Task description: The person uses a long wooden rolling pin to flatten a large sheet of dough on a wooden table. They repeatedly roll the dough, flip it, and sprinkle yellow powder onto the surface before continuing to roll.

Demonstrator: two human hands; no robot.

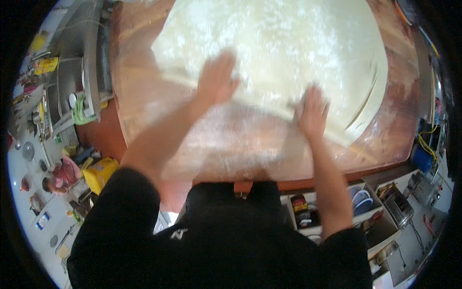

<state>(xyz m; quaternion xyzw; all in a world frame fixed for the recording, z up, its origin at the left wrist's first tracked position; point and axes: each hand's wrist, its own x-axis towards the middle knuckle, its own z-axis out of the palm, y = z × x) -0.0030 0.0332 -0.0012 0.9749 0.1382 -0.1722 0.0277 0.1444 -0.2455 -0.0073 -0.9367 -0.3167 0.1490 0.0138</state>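
A large, thin sheet of dough point(281, 47), dusted with white flour, is spread over a wooden work board point(223, 144). Along its near edge, a slim wooden rod point(362, 153), which looks like a rolling pin, sticks out past the right corner; most of it is hidden by dough. My left hand point(218, 77) lies flat across that edge, left of the middle, fingers stretched forward. Further right and closer to me, my right hand point(313, 112) is also flat over the edge, thumb out to the side. Both hands are motion-blurred, and neither visibly grasps anything. Curved slits point(362, 104) mark the dough's right side.
To the left stand a metal shelf unit point(88, 72) with a green cloth point(82, 112), a yellow plastic container point(100, 175) and a person point(65, 173) in pink. Below the board's right front are open drawers point(382, 227) holding dishes point(362, 202). A blue container point(423, 158) stands beyond.
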